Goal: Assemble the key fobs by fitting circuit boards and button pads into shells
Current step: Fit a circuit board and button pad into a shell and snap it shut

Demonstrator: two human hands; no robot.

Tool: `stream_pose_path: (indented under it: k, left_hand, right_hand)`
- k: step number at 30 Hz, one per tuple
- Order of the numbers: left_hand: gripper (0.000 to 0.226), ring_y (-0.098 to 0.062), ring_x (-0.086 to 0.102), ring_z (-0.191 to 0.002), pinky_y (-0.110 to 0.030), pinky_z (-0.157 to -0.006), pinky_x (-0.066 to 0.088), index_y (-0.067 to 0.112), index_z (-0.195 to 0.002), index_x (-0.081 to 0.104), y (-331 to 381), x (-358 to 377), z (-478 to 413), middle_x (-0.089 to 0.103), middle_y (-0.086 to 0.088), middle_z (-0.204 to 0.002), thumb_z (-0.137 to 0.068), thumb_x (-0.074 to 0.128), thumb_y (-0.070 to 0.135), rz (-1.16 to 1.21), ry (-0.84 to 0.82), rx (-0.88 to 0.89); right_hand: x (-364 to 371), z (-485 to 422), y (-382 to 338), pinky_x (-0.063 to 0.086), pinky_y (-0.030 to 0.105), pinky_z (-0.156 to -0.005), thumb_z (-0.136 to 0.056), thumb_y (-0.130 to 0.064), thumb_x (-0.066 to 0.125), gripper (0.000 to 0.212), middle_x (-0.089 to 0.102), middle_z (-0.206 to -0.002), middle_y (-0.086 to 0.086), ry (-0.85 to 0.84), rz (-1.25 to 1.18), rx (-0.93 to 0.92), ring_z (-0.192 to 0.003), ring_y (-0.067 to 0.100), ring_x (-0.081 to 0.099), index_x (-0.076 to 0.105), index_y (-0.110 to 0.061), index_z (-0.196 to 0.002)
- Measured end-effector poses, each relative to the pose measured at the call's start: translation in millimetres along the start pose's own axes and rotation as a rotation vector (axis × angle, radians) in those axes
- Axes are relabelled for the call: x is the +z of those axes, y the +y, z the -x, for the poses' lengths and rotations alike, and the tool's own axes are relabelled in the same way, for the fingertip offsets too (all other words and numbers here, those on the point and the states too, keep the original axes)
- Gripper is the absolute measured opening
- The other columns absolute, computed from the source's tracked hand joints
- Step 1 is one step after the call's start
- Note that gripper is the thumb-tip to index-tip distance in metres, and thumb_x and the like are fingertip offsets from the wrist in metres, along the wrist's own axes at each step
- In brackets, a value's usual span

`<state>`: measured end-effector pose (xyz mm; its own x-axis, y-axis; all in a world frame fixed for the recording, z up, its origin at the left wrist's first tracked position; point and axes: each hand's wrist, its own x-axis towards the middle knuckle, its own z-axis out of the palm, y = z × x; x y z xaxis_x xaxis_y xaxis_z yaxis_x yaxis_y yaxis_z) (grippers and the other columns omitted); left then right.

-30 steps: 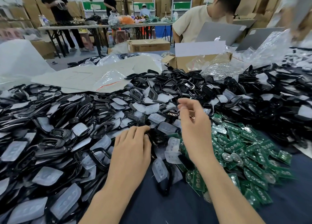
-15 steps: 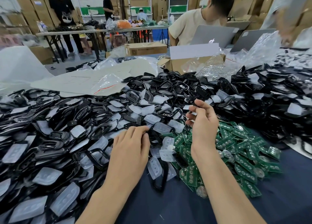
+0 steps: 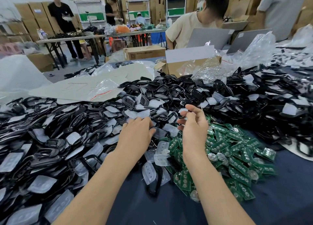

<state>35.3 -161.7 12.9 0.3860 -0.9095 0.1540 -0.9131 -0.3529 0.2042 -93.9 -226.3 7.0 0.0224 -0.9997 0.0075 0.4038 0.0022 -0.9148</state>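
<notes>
My left hand [image 3: 135, 135] lies palm down on the heap, its fingers curled over a black shell [image 3: 151, 127] of which only the rim shows. My right hand [image 3: 194, 128] is raised just to the right, palm turned left, and seems to pinch a small translucent button pad [image 3: 183, 110] at its fingertips. Black shells [image 3: 169, 92] mixed with clear button pads [image 3: 161, 158] cover the table from left to far right. Green circuit boards [image 3: 237, 158] are piled below and right of my right hand.
Dark blue table cloth [image 3: 169, 207] shows near me. An open cardboard box [image 3: 176, 67] and flat plastic bags [image 3: 76, 89] lie behind the heap. A person in a beige shirt [image 3: 184, 26] works at laptops [image 3: 208, 38] across the table; other people stand at a far table.
My right hand has lifted from the pile and drawn back right, over the green boards, with its palm turned left. My left hand has stayed on the shell.
</notes>
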Motion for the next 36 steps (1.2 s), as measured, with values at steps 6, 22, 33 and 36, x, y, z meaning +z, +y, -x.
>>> stream_pose_path:
  k: [6, 22, 33, 36]
  left_hand:
    - [0.009, -0.013, 0.060, -0.083, -0.032, -0.069, 0.044, 0.032, -0.091, 0.055, -11, -12, 4, 0.063, 0.014, -0.084, -0.100, 0.056, 0.035, 0.310, 0.047, -0.038]
    - [0.002, -0.004, 0.066, -0.066, -0.022, -0.069, 0.050, 0.025, -0.098, 0.063, -43, -13, 60, 0.075, 0.005, -0.077, -0.098, 0.064, 0.026, 0.926, 0.097, -0.128]
    - [0.017, -0.002, 0.069, -0.076, -0.039, -0.081, 0.057, 0.039, -0.102, 0.055, -56, -7, 64, 0.072, 0.017, -0.080, -0.096, 0.065, 0.027, 0.699, 0.008, 0.028]
    - [0.024, 0.001, 0.069, -0.081, -0.029, -0.081, 0.056, 0.043, -0.102, 0.053, -59, -10, 67, 0.071, 0.022, -0.085, -0.099, 0.062, 0.021, 0.664, -0.032, 0.070]
  right_hand:
    - [0, 2, 0, 0.047, 0.020, -0.057, -0.103, -0.011, 0.042, 0.027, 0.066, -0.087, -0.010, -0.051, 0.078, -0.033, -0.063, 0.002, 0.059, 0.063, -0.028, -0.103]
    - [13, 26, 15, 0.062, 0.027, -0.072, -0.094, -0.011, 0.071, 0.015, 0.074, -0.100, 0.016, -0.759, 0.354, 0.007, -0.072, 0.013, 0.073, 0.071, -0.024, -0.102]
    - [13, 25, 21, 0.058, 0.020, -0.065, -0.092, -0.005, 0.072, 0.012, 0.076, -0.080, 0.005, -0.841, 0.370, 0.126, -0.066, 0.012, 0.073, 0.072, -0.017, -0.094]
    - [12, 25, 23, 0.059, 0.022, -0.066, -0.091, -0.010, 0.074, 0.012, 0.077, -0.075, -0.001, -0.851, 0.424, 0.107, -0.065, 0.012, 0.073, 0.071, -0.021, -0.094]
